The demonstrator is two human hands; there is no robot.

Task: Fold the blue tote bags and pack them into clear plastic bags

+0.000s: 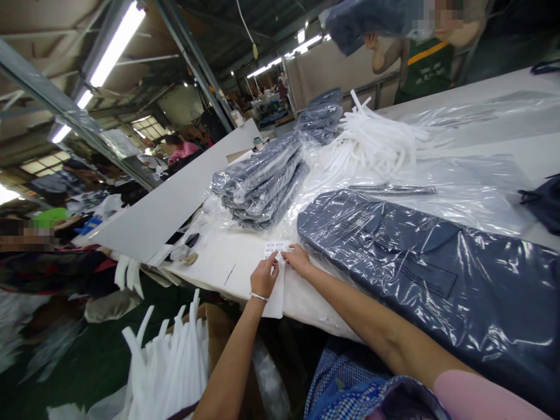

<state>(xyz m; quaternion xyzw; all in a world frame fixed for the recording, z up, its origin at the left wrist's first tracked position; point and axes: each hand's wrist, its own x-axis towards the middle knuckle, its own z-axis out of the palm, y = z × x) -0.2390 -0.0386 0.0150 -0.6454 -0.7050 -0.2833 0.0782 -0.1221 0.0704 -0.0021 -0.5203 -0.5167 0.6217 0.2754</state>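
A white sheet of printed labels (pixel 275 247) lies at the table's front edge, its lower part hanging down beside my left wrist. My left hand (pixel 263 276), with a bracelet at the wrist, is closed with its fingertips on this sheet. From the other side my right hand (pixel 299 259) pinches at the labels; whether one is lifted is too small to tell. Just right of my right hand lies a dark blue folded garment (pixel 420 262) in a clear plastic bag, with black print on the bag.
Bagged dark bundles (pixel 266 181) are stacked ahead, beside a heap of white foam strips (pixel 371 140). More white strips (pixel 170 356) stand in a box below the table at left. Across the table, a person (pixel 426 64) holds up a bagged garment (pixel 367 23). Flat clear bags (pixel 476 181) lie at right.
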